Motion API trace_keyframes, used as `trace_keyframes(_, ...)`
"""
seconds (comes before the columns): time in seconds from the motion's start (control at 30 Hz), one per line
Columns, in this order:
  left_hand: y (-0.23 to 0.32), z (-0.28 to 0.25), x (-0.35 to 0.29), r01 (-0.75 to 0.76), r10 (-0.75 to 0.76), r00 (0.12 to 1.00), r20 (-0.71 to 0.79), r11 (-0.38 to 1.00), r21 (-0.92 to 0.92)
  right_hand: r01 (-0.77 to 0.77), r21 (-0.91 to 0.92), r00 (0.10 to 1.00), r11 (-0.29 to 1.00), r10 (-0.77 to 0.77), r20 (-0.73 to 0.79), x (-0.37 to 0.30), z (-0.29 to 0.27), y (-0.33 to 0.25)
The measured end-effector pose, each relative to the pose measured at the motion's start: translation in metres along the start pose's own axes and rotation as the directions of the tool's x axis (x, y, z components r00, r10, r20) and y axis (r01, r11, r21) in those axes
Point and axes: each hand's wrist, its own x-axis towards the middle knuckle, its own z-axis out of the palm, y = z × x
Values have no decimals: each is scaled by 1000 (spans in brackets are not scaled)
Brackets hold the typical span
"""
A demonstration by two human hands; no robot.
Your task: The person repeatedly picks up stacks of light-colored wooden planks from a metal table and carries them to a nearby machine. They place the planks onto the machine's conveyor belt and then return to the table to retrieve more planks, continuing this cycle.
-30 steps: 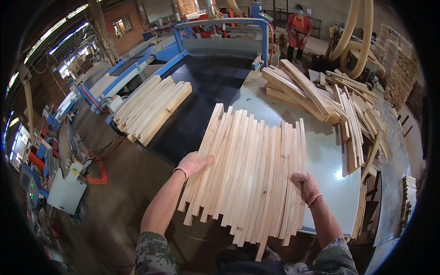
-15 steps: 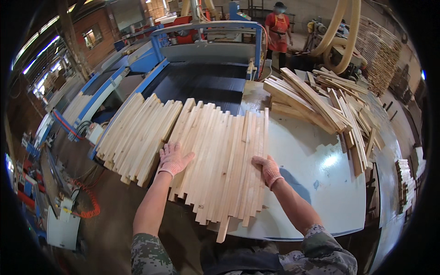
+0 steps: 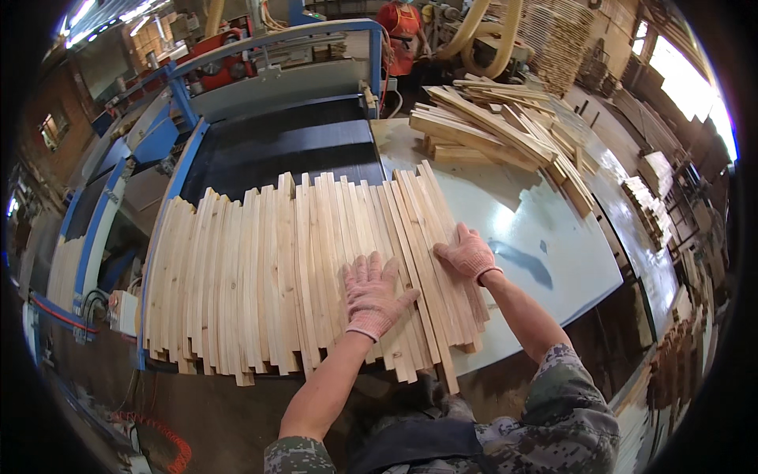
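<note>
Pale wooden strips (image 3: 245, 276) lie side by side in one wide row, their ends uneven. The row reaches from the left rail to my right hand. My left hand (image 3: 371, 299), in a pink knitted glove, rests flat on top of the strips with its fingers spread. At the row's right side my right hand (image 3: 468, 253), gloved alike, lies against the outermost strips, thumb apart from the fingers. Under the hands a few strips on the right slant against the others, and one end (image 3: 448, 375) sticks out toward me.
A black conveyor belt (image 3: 288, 146) within a blue frame (image 3: 180, 99) adjoins the row's far end. On the pale metal table (image 3: 513, 237) at right lies a loose pile of boards (image 3: 482, 130). Beyond stands a person in a red apron (image 3: 404, 39), near beige hoses (image 3: 505, 39).
The right-hand batch of strips has moved left against the other batch, closing the gap. My left hand has shifted from that gap onto the strips' top. The view has turned right.
</note>
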Motion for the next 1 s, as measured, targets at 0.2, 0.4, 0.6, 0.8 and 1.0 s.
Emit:
trace_keyframes(0.2,-6,12,0,-54,53,998,-23,999,-8,77,-276,990,958,-105,-91,-48,20,-59)
trace_keyframes(0.4,-2,3,1,-46,46,999,0,999,28,19,-149,983,989,-45,-178,-28,34,-60)
trace_keyframes(0.6,3,6,5,-27,22,999,38,990,136,26,-126,981,992,-50,-187,-30,27,-38)
trace_keyframes(0.8,-3,18,6,-54,50,998,29,989,135,11,-135,981,991,-37,-190,-30,-2,8)
trace_keyframes(1.0,1,16,2,-49,47,999,19,989,139,-41,-167,988,985,15,-154,-32,-12,6)
